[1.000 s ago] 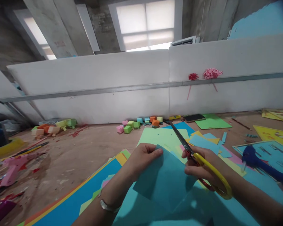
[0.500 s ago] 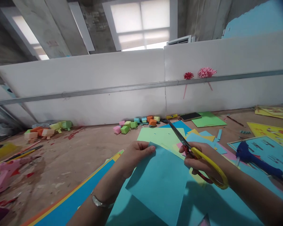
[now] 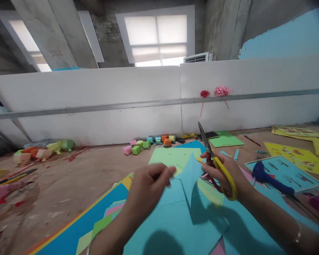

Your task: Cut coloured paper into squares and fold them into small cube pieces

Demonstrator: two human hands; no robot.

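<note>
The right hand (image 3: 224,170) has its fingers closed around the scissors (image 3: 213,160), blades toward 11 o'clock; the folded blue sheet (image 3: 189,173) adjoins them at 9 o'clock. The left hand (image 3: 149,182) shows no held item; blur obscures its finger gap. Paper cubes (image 3: 146,144) occupy the bench (image 3: 95,168) at 12 o'clock.

Bare concrete wall (image 3: 108,39) w/ bright window (image 3: 156,39), white partition (image 3: 101,85), brown tabletop (image 3: 77,177)

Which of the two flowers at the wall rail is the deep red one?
The smaller left-hand flower; the other one, to its right, is fuller and lighter pink.
</note>
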